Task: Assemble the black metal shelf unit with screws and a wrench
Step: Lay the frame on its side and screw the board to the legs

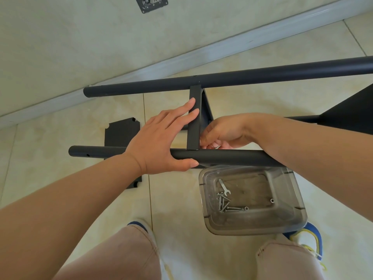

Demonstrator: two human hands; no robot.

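Left hand (161, 138) on crossbar (194, 120) (edge-on)

The person's left hand (161, 138) lay flat and open, palm down, fingers stretched forward and together, thumb spread out to the side, the bare forearm running back to the lower left. The right hand (224, 132) was curled, fingertips pinched downward, wrist bent, the forearm reaching in from the right edge

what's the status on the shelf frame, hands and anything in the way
Left hand braces near tube and crossbar. Right hand fingers at joint. Wrench unused in tub. Nothing blocking.
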